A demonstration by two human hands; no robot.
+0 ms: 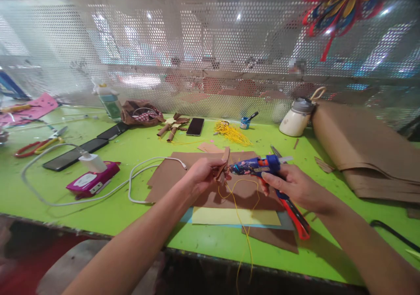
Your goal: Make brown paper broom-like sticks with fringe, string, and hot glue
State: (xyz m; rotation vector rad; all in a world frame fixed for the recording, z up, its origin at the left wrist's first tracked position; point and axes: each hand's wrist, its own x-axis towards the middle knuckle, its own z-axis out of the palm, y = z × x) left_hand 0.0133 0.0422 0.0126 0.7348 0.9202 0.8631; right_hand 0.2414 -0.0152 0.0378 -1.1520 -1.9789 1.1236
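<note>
My right hand [292, 185] grips a blue hot glue gun [254, 167], a glue stick poking out at its back end. Its nozzle points left, at or against a small folded brown paper piece [225, 159] pinched in my left hand [205, 172]. Yellow string [241, 216] hangs down from around that piece, past the table's front edge. Under both hands lie brown paper sheets [167, 177], with a pale yellow strip [236, 216] near the front. A red-handled tool [300, 223] lies below my right hand; its exact kind is partly hidden.
A purple power adapter [93, 181] with a white cable and phones lie left. Behind are brown paper rolls [172, 128], a phone [195, 127], tangled yellow string [231, 133] and a paint jar [244, 122]. A white bottle [294, 119] and folded brown paper [364, 142] stand right.
</note>
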